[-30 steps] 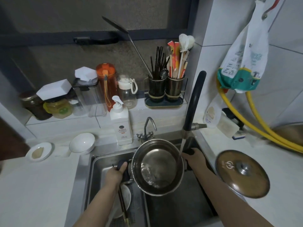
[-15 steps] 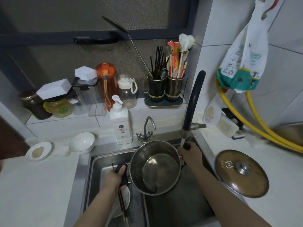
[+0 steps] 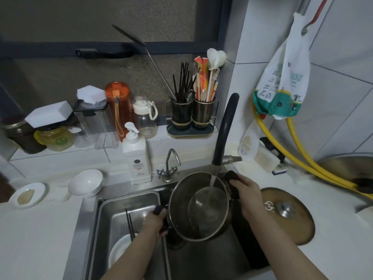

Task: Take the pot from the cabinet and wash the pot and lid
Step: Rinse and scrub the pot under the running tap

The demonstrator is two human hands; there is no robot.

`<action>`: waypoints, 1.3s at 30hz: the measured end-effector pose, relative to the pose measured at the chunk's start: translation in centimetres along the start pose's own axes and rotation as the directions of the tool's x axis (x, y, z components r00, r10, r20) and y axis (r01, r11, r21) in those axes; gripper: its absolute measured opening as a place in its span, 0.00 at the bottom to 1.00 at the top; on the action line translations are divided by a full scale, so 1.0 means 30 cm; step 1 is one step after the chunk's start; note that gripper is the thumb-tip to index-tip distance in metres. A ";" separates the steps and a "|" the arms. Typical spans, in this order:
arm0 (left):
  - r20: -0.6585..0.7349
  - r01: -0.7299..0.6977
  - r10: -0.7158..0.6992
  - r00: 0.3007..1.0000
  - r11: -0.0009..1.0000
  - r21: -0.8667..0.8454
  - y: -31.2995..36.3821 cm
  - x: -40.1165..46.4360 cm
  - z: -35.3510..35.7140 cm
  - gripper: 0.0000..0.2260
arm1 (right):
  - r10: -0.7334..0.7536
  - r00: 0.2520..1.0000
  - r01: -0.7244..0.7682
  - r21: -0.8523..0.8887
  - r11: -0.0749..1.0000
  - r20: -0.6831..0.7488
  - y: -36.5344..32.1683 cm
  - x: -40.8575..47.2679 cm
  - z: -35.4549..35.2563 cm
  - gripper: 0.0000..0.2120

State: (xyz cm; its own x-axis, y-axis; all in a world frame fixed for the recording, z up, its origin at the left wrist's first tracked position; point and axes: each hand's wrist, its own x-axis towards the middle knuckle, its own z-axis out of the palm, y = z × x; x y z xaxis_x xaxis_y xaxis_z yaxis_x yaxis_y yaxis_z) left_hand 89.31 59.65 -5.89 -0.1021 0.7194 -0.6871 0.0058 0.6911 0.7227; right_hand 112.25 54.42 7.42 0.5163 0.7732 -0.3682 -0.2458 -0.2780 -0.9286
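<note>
I hold a steel pot (image 3: 181, 201) over the sink, tilted with its mouth toward me. My left hand (image 3: 154, 222) grips its black left handle and my right hand (image 3: 245, 193) grips the black right handle. Water runs from the black tap (image 3: 224, 130) down into the pot. The pot's lid (image 3: 288, 216), brownish with a steel knob, lies flat on the counter to the right of the sink, apart from both hands.
The sink (image 3: 105, 211) holds a white bowl (image 3: 119, 251) and dark chopsticks (image 3: 130, 223) on the left side. A soap bottle (image 3: 137, 156), small steel tap (image 3: 168, 168), white bowl (image 3: 85, 181) and saucer (image 3: 27, 195) stand behind. A yellow hose (image 3: 302, 156) runs along the right.
The pot has tipped further toward me and shifted so the tap's stream falls inside it. My right hand moved up along with its handle.
</note>
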 end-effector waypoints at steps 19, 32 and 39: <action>0.116 -0.149 0.096 0.989 0.741 0.654 0.055 -0.117 0.400 0.45 | -0.252 0.947 0.199 -0.253 0.947 -0.199 -0.069 -0.059 -0.211 0.24; 0.066 -0.221 0.233 0.970 0.739 0.637 0.117 -0.056 0.296 0.32 | -0.156 0.948 0.096 -0.214 0.972 -0.279 -0.025 -0.056 -0.268 0.21; 0.041 -0.320 0.382 0.923 0.706 0.632 0.246 -0.059 0.169 0.21 | 0.148 0.949 -0.141 0.044 0.989 -0.278 0.115 -0.035 -0.285 0.15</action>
State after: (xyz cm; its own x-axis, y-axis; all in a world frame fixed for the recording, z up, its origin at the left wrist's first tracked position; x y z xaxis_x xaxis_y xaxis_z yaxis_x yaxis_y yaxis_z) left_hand 94.59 63.83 0.27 -0.0510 0.9309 -0.3618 0.6653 0.3018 0.6828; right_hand 117.86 47.78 4.21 0.6820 0.5342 -0.4995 -0.3519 -0.3591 -0.8644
